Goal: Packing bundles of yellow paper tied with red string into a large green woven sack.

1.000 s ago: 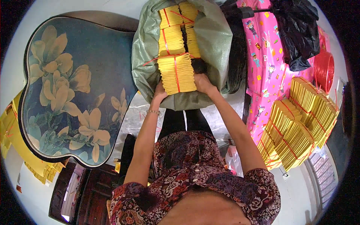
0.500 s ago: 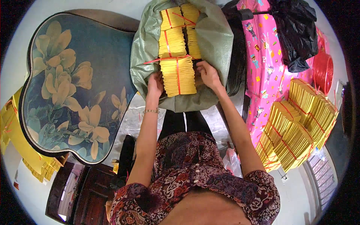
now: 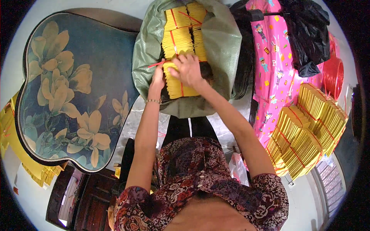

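Observation:
A green woven sack (image 3: 221, 42) stands in front of me, its mouth folded wide. Inside are several bundles of folded yellow paper (image 3: 175, 41) tied with red straps. My right hand (image 3: 187, 71) lies across the top of the nearest bundle (image 3: 181, 91), fingers spread and bent a little over it. Against that bundle's left side rests my left hand (image 3: 157, 77), its fingers stretched upward near a loose red strap end (image 3: 154, 64). Part of the left fingers is hidden between the bundle and the sack wall.
A dark flower-patterned board (image 3: 77, 92) stands at the left. To the right are a pink printed cover (image 3: 269, 73), a black plastic bag (image 3: 306, 38), a red roll of strapping (image 3: 332, 77) and more yellow paper bundles (image 3: 304, 134). Yellow paper stacks (image 3: 42, 173) sit at the far left.
My right hand has moved left from beside the nearest bundle onto its top. My left hand has shifted slightly up along the bundle's side.

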Action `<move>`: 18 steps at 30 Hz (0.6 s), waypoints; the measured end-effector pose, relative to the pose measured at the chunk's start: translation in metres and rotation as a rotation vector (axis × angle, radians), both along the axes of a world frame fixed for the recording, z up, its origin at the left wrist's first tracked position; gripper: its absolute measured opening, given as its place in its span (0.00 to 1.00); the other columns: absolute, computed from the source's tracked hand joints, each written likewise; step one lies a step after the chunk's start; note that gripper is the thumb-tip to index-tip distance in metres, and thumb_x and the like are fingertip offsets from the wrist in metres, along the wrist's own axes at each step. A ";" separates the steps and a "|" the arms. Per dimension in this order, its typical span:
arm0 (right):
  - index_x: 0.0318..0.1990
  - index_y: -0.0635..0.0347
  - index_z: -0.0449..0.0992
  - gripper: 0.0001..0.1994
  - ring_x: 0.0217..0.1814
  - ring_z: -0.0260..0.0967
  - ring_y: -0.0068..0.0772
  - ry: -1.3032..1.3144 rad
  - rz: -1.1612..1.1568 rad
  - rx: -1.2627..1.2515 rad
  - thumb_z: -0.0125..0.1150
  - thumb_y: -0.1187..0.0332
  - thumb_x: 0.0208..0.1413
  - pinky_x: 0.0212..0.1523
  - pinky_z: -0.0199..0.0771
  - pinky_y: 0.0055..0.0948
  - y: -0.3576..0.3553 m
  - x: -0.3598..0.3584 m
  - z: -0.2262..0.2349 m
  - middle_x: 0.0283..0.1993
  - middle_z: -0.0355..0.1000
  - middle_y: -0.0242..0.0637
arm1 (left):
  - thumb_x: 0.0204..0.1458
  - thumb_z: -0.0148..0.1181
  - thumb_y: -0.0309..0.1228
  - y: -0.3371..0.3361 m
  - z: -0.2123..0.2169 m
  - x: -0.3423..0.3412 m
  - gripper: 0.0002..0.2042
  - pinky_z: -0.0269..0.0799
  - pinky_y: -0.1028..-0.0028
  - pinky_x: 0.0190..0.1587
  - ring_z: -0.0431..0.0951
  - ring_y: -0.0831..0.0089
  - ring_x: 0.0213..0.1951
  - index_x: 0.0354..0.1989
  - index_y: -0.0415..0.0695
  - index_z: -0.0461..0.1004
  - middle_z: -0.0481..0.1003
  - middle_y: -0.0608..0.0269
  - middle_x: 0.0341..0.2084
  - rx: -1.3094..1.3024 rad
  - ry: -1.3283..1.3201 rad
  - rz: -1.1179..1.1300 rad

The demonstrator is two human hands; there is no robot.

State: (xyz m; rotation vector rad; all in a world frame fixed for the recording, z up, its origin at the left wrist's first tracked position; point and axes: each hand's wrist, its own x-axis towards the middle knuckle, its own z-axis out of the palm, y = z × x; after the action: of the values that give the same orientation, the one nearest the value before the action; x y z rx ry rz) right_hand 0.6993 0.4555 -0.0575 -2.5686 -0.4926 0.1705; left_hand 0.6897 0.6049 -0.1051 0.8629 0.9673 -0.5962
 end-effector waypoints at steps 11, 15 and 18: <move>0.53 0.67 0.62 0.26 0.54 0.58 0.44 0.387 -1.040 0.654 0.47 0.52 0.58 0.60 0.51 0.36 -0.029 -0.064 -0.036 0.52 0.63 0.46 | 0.53 0.43 0.58 -0.018 0.033 -0.045 0.34 0.59 0.70 0.55 0.64 0.70 0.55 0.59 0.43 0.59 0.64 0.61 0.55 -0.098 -0.121 0.026; 0.60 0.67 0.55 0.34 0.64 0.48 0.33 0.882 -0.808 1.073 0.40 0.44 0.59 0.64 0.44 0.29 -0.015 -0.056 -0.033 0.62 0.54 0.43 | 0.51 0.50 0.55 -0.011 0.016 -0.060 0.34 0.60 0.70 0.54 0.65 0.70 0.53 0.59 0.42 0.58 0.64 0.61 0.54 0.097 -0.252 -0.037; 0.62 0.64 0.52 0.34 0.65 0.47 0.34 0.936 -0.772 1.122 0.42 0.45 0.58 0.64 0.44 0.29 -0.020 -0.052 -0.030 0.62 0.53 0.43 | 0.48 0.59 0.47 -0.017 0.015 -0.055 0.32 0.62 0.71 0.53 0.67 0.71 0.51 0.58 0.41 0.58 0.66 0.60 0.52 0.055 -0.154 -0.060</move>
State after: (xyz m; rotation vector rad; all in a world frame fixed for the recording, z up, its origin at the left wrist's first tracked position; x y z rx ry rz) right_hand 0.6470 0.4356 -0.0879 -1.2032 0.6092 0.5649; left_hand 0.6343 0.5875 -0.0897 0.9755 0.8231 -0.5480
